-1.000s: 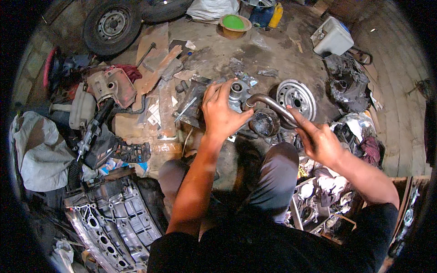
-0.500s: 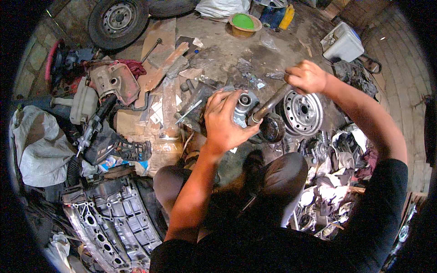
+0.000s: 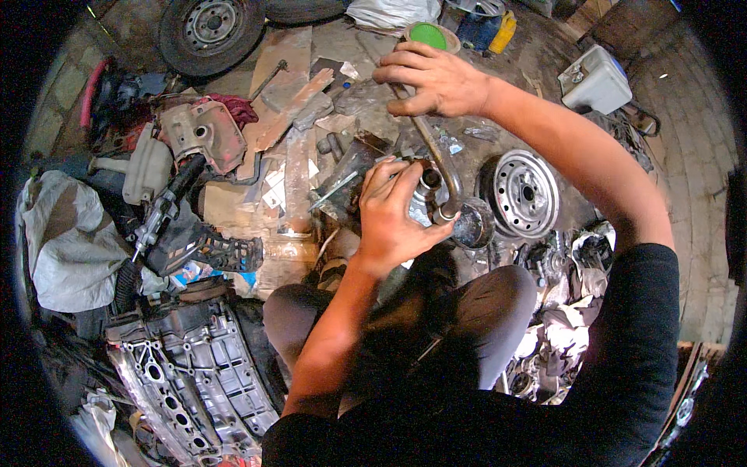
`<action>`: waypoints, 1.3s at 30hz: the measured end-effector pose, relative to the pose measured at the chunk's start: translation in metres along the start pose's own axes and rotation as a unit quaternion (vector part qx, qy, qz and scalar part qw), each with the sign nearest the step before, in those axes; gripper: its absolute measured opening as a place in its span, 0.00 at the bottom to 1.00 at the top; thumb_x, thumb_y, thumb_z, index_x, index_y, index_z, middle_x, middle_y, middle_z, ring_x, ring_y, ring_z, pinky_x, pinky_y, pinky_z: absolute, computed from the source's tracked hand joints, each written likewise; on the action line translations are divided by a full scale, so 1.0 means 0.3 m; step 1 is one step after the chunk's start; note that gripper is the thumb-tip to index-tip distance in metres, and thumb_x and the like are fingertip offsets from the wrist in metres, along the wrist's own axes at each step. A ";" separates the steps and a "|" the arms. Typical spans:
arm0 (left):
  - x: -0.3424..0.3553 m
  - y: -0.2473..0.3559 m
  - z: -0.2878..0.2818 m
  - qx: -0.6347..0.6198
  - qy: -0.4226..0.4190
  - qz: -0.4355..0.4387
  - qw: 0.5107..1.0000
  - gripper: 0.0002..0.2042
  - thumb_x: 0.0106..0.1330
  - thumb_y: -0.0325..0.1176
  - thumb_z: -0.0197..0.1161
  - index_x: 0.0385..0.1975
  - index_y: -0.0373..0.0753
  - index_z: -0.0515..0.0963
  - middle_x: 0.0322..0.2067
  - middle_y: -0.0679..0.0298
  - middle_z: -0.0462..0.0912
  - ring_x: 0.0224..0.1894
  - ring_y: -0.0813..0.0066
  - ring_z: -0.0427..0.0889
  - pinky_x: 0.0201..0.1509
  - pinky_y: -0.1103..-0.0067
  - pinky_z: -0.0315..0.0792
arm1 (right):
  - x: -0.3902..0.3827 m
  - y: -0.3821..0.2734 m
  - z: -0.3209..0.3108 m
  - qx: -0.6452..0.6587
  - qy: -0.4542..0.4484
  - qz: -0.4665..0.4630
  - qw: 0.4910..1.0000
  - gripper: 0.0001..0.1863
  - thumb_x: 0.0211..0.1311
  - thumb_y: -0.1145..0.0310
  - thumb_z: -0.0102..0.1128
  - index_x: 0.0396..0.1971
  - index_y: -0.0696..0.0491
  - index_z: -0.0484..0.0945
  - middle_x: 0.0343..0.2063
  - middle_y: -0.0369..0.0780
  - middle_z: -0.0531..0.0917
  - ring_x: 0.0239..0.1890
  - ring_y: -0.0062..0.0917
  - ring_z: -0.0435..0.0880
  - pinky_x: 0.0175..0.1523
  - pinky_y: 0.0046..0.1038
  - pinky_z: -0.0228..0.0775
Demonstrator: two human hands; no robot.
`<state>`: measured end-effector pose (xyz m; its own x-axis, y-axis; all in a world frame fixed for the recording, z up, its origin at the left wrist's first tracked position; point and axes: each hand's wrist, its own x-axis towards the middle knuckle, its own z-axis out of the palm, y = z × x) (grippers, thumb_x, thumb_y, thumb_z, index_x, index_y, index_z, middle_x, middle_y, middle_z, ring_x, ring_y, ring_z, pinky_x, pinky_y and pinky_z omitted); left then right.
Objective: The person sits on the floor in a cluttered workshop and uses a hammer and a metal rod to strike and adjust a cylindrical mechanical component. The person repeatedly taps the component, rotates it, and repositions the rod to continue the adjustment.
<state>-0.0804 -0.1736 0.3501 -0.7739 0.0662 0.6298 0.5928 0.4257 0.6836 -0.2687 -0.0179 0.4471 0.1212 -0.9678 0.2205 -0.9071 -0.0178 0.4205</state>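
My right hand (image 3: 440, 78) is wrapped round the upper end of a bent, L-shaped socket wrench (image 3: 432, 144). The wrench's bar runs down from that fist and curves to its socket end, next to the thumb of my left hand (image 3: 389, 222). With its fingers curled over, my left hand grips a silvery metal car part (image 3: 420, 206) that has a round, hollow boss on top. Whatever the socket sits on is hidden by the thumb and the bar. A dark round bowl (image 3: 473, 223) with liquid stands just right of the part.
A bare wheel rim (image 3: 526, 193) lies to the right, above a heap of scrap parts. An engine cylinder head (image 3: 187, 381) fills the lower left. Left are a white plastic tank (image 3: 146, 165) and wood scraps; at the back are a tyre (image 3: 210, 35) and a white box (image 3: 595, 82).
My right hand has swung the wrench's upper end to the left and away from me. My left hand stays on the metal part.
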 end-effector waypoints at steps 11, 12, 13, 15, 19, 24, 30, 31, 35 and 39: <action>-0.006 0.013 -0.011 -0.012 0.003 -0.015 1.000 0.35 0.37 0.39 0.82 0.47 0.30 0.77 0.44 0.50 0.80 0.49 0.53 0.79 0.56 0.65 0.74 | 0.031 -0.161 -0.084 0.479 -0.016 0.609 0.632 0.19 0.57 0.80 0.50 0.49 0.57 0.78 0.36 0.42 0.77 0.34 0.29 0.81 0.42 0.32 0.73; -0.004 0.016 -0.013 -0.010 -0.002 -0.016 1.000 0.35 0.37 0.39 0.82 0.47 0.30 0.77 0.44 0.50 0.80 0.49 0.53 0.79 0.56 0.65 0.74 | 0.073 -0.177 -0.081 0.493 0.014 0.649 0.579 0.20 0.58 0.80 0.48 0.51 0.57 0.77 0.33 0.41 0.77 0.31 0.28 0.79 0.38 0.30 0.73; -0.004 0.015 -0.016 -0.006 -0.006 -0.019 1.000 0.35 0.37 0.39 0.82 0.47 0.30 0.77 0.44 0.50 0.80 0.49 0.53 0.79 0.56 0.66 0.74 | 0.128 -0.193 -0.074 0.508 0.043 0.682 0.525 0.20 0.60 0.80 0.46 0.52 0.57 0.75 0.30 0.41 0.76 0.28 0.27 0.78 0.34 0.29 0.72; -0.013 0.000 -0.023 -0.005 -0.015 -0.030 0.999 0.37 0.36 0.40 0.83 0.49 0.29 0.76 0.46 0.49 0.79 0.51 0.52 0.78 0.58 0.64 0.73 | 0.259 -0.231 -0.090 0.542 0.143 0.740 0.373 0.15 0.61 0.79 0.43 0.47 0.59 0.72 0.22 0.40 0.71 0.21 0.24 0.71 0.23 0.26 0.65; -0.008 -0.053 -0.048 -0.054 -0.040 0.060 0.996 0.45 0.32 0.43 0.85 0.55 0.33 0.72 0.57 0.47 0.73 0.62 0.49 0.70 0.67 0.61 0.65 | 0.253 -0.182 -0.017 0.497 0.091 0.775 0.381 0.02 0.61 0.76 0.48 0.30 0.58 0.67 0.18 0.39 0.67 0.15 0.21 0.64 0.16 0.28 0.53; -0.070 -0.097 -0.097 -0.024 -0.088 -0.053 0.994 0.57 0.30 0.47 0.85 0.64 0.37 0.60 0.65 0.48 0.61 0.70 0.47 0.60 0.74 0.62 0.55 | 0.228 -0.189 0.021 0.386 0.060 0.787 0.477 0.11 0.53 0.75 0.54 0.29 0.68 0.79 0.20 0.48 0.80 0.19 0.32 0.79 0.21 0.38 0.66; -0.106 -0.149 -0.080 -0.133 -0.110 -0.116 0.978 0.57 0.29 0.47 0.86 0.65 0.39 0.61 0.62 0.50 0.69 0.65 0.47 0.68 0.70 0.64 0.62 | 0.232 -0.177 0.031 0.328 0.008 0.781 0.532 0.15 0.53 0.71 0.58 0.33 0.70 0.80 0.27 0.53 0.84 0.26 0.39 0.86 0.31 0.40 0.75; -0.112 -0.164 -0.073 -0.130 -0.095 -0.115 0.980 0.58 0.27 0.46 0.86 0.66 0.40 0.61 0.61 0.49 0.71 0.64 0.48 0.70 0.69 0.64 0.64 | 0.239 -0.176 0.044 0.316 0.004 0.781 0.539 0.15 0.53 0.71 0.59 0.34 0.70 0.80 0.27 0.53 0.85 0.27 0.40 0.86 0.32 0.41 0.76; -0.139 -0.213 -0.021 -0.185 -0.017 -0.128 0.974 0.42 0.58 0.58 0.68 0.66 0.38 0.63 0.62 0.46 0.71 0.67 0.47 0.67 0.67 0.63 0.64 | 0.244 -0.168 0.029 0.296 -0.023 0.775 0.558 0.15 0.66 0.67 0.56 0.39 0.67 0.73 0.18 0.42 0.77 0.16 0.28 0.76 0.19 0.34 0.66; -0.136 -0.354 0.063 -0.129 0.004 -0.262 0.957 0.35 0.75 0.61 0.32 0.51 0.33 0.76 0.52 0.39 0.77 0.58 0.41 0.74 0.60 0.61 0.68 | 0.229 -0.165 0.040 0.298 -0.022 0.775 0.557 0.18 0.53 0.69 0.60 0.35 0.71 0.80 0.32 0.57 0.85 0.35 0.43 0.88 0.41 0.41 0.79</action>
<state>-0.1160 -0.2044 0.2449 -0.9785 -0.1030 0.1786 0.1606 0.1621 0.9736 -0.2203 -0.0865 0.4310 -0.9916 0.0576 -0.1159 0.1171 0.7800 -0.6147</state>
